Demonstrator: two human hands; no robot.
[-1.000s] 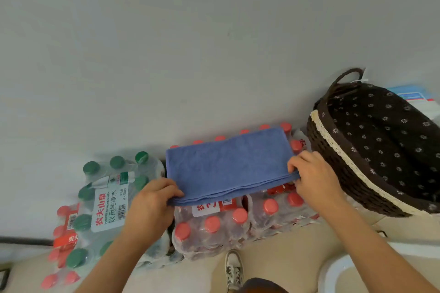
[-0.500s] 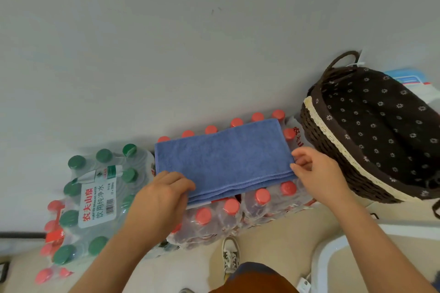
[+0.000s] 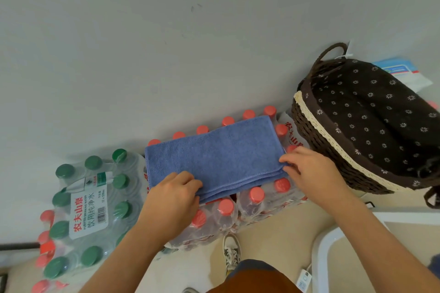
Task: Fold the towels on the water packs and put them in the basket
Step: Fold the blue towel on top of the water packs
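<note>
A blue towel [image 3: 214, 152], folded into a long rectangle of several layers, lies on a pack of red-capped water bottles [image 3: 223, 211] against the wall. My left hand [image 3: 173, 195] grips its near left corner, fingers curled over the edge. My right hand [image 3: 307, 169] pinches the layers at the near right corner. A dark brown wicker basket [image 3: 316, 140] with a flowered lining and a cream lace trim stands right of the pack, and its inside shows only the lining.
A pack of green-capped bottles [image 3: 90, 204] sits to the left, with more red-capped bottles [image 3: 44, 245] beside it. The grey wall [image 3: 166, 43] rises right behind the packs. A white table edge [image 3: 333, 233] is at lower right, my shoe [image 3: 232, 252] below the pack.
Both hands have stayed on the towel's near corners. The left hand has slid a little to the right along the front edge. The view has shifted slightly.
</note>
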